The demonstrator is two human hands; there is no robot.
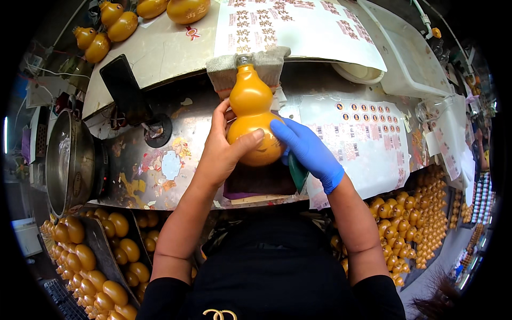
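A glossy amber gourd-shaped bottle (250, 97) lies between my two hands over the workbench, its narrow neck pointing away from me onto a folded grey cloth (221, 72). My bare left hand (226, 138) wraps its left side, thumb on the lower bulb. On the right side of that bulb, my right hand (306, 146) in a blue glove grips it, fingers curled round. Something dark green (297, 172) shows under the gloved hand; I cannot tell what it is. Dark markings are partly visible on the lower bulb.
Sheets of small round stickers (368, 154) lie to the right, and a sheet of printed decals (298, 34) on the raised shelf. A phone on a stand (125, 88) and a metal pan (60, 160) stand left. More gourds (114, 26) sit far left; many fill the floor (405, 218) on both sides.
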